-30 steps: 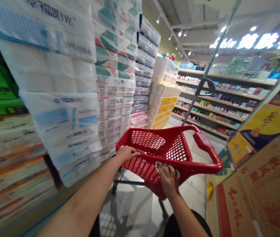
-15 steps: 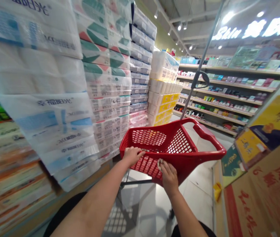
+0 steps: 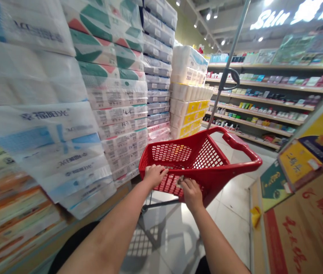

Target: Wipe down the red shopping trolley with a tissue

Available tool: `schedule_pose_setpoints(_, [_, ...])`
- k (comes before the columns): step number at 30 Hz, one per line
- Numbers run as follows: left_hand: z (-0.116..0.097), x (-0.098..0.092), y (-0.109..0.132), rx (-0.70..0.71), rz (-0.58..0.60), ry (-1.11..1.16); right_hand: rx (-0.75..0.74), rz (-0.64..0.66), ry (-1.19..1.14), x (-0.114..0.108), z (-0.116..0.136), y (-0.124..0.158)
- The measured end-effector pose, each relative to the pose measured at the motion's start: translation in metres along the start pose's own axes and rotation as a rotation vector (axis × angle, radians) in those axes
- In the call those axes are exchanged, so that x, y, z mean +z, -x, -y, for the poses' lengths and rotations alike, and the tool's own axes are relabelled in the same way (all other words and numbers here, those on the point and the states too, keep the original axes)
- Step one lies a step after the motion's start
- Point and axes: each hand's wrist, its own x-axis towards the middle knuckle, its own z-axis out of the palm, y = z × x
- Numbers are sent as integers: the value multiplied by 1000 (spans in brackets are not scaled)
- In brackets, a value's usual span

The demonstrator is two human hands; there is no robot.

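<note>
A red plastic shopping cart (image 3: 221, 170) with lattice sides stands in front of me, its handle pointing right. My left hand (image 3: 154, 176) is closed over the near rim of its basket, towards the left end. Pinched in the fingers of my right hand (image 3: 192, 193) is a small crumpled pale cloth or tissue (image 3: 180, 180); its exact kind is unclear. That hand presses it against the outside of the near lattice wall, just below the rim. The part of the basket that shows holds no goods.
Tall stacks of wrapped toilet paper (image 3: 121, 95) line the left side. Cardboard cartons (image 3: 306, 224) rise on the right. Shelves of small boxed goods (image 3: 264, 97) stand behind. A grey pole (image 3: 227, 64) slants up beyond the cart, over pale floor tiles (image 3: 235, 198).
My right hand has shifted slightly up and left along the basket's side with the pale cloth or tissue. My left hand stays on the rim. The view has turned a little to the right.
</note>
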Motion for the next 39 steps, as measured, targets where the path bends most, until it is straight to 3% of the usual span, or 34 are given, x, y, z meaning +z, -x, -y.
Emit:
schedule_pose_setpoints(2, [-1,-1,-1,-5,11,-2,9,94,-63,1,1,2])
schedule_pose_setpoints(6, [-3,-2,1,-26,10,5,90,27,-106,0,-2,6])
schedule_pose_setpoints(10, [-3,-4,3,-30,22,16,81,153,-160,-1,-5,11])
schedule_pose_setpoints(14, [-2,-7,1,-28,60,27,132,32,-187,4,-7,16])
schedule_pose_setpoints(19, [-4,-6,-5,-35,86,19,77,85,-209,9,-7,14])
schedule_pose_setpoints(23, [-9,-3,-9,-44,79,18,145,-15,-174,7,-12,12])
schedule_pose_setpoints(28, [-16,-1,-12,-48,73,17,134,199,-188,10,-18,16])
schedule_pose_setpoints(33, [-22,0,-14,-51,84,17,172,-23,-144,9,-29,12])
schedule_pose_setpoints(37, [-23,1,-16,-50,93,-9,123,155,-131,4,-35,4])
schedule_pose_setpoints(39, [-22,2,-18,-49,94,-16,118,152,-143,1,-39,1])
